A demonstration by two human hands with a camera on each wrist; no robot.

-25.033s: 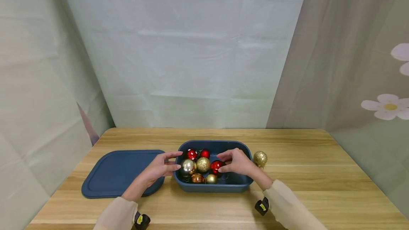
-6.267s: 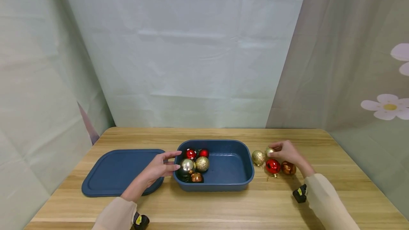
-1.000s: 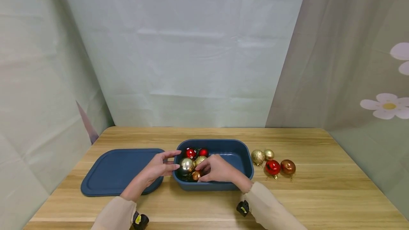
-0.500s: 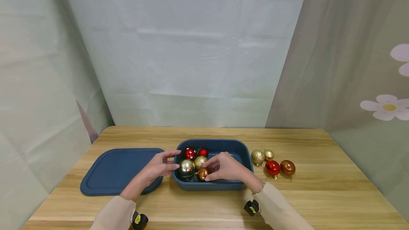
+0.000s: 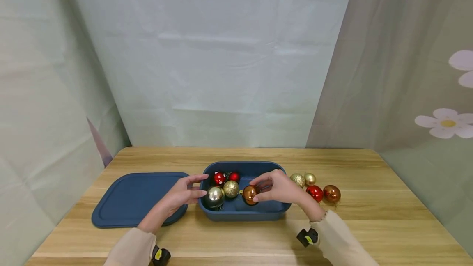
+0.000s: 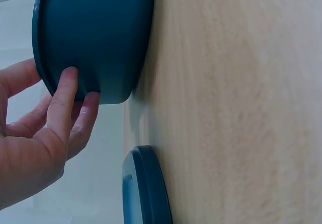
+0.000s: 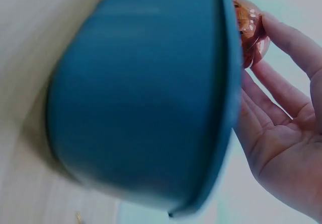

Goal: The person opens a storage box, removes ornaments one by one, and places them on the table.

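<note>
- The right hand [image 5: 278,187] pinches a copper bauble [image 5: 250,194] between thumb and fingers, above the inside of the blue box [image 5: 273,210]; the right wrist view shows the bauble [image 7: 250,28] at the fingertips, just over the box rim [image 7: 226,103].
- The left hand [image 5: 183,194] is curled around the left end wall of the box; in the left wrist view its fingers [image 6: 68,100] press on the outer wall [image 6: 100,38].
- Inside the box, at its left end: a silver bauble [image 5: 214,196], a gold glitter bauble [image 5: 230,189], a red spotted bauble [image 5: 219,178] and a plain red bauble [image 5: 234,176].
- The box stands on the desk [image 5: 369,225].
- The blue lid [image 5: 129,198] lies flat on the desk left of the box.
- Right of the box, four baubles rest on the desk: gold glitter [image 5: 297,180], small gold [image 5: 310,178], red [image 5: 315,193], copper [image 5: 331,193].
</note>
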